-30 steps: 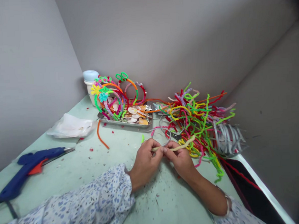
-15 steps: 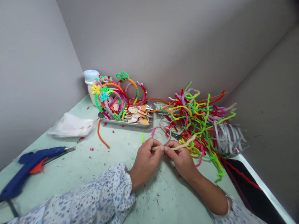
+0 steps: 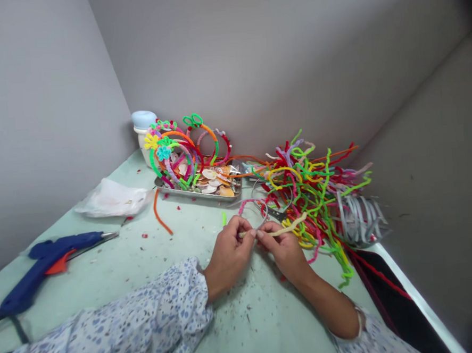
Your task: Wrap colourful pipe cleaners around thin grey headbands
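Note:
Fingertips pinched, my left hand [image 3: 230, 258] and my right hand [image 3: 287, 254] meet over the near middle of the table. Between them runs a pale yellow pipe cleaner [image 3: 294, 225], its free end sticking out to the right past my right hand. A thin grey headband [image 3: 267, 212], partly covered in pink, curves up just behind my fingertips. Where its near end sits among my fingers is hidden, so I cannot tell which fingers grip it. A short green piece [image 3: 224, 218] lies beside my left hand.
A blue glue gun [image 3: 51, 259] lies at left, near a white plastic bag [image 3: 113, 199]. Behind, a metal tray [image 3: 197, 196] holds shells and colourful headbands [image 3: 215, 143], beside a lidded cup [image 3: 142, 139]. Tangled pipe cleaners [image 3: 324, 179] and bundled grey headbands [image 3: 360, 217] fill the right.
Both hands have shifted very slightly left and up with the pale yellow pipe cleaner. Their pinch looks the same.

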`<state>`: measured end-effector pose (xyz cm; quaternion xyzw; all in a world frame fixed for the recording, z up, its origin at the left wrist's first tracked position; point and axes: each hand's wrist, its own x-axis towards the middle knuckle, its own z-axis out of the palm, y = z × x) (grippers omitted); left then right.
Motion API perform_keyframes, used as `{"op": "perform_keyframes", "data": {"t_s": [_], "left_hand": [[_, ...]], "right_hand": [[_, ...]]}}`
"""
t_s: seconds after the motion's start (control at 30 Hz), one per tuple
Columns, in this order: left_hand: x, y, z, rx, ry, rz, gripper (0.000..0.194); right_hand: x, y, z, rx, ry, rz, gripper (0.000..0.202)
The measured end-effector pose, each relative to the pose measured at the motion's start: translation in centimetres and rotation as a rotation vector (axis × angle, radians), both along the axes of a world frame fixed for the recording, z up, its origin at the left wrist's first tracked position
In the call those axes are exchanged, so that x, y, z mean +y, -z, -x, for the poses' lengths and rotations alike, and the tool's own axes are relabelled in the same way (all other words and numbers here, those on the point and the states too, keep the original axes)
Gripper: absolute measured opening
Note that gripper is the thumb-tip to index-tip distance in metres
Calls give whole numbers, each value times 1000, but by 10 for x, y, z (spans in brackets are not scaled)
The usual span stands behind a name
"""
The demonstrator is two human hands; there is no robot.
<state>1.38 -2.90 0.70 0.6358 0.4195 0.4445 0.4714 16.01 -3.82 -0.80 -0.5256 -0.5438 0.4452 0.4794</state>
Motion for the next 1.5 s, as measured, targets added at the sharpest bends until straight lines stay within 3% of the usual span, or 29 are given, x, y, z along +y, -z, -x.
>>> {"op": "perform_keyframes", "data": {"t_s": [0.83, 1.1, 1.5], "left_hand": [[0, -2, 0, -47, 18, 39, 11], [0, -2, 0, -45, -16, 22, 12], [1, 1, -2, 22, -49, -17, 11]], "right_hand": [[5, -4, 2, 17, 39, 64, 23], [4, 2, 3, 18, 44, 109, 34], [-4, -5, -2, 35, -27, -19, 31]]}}
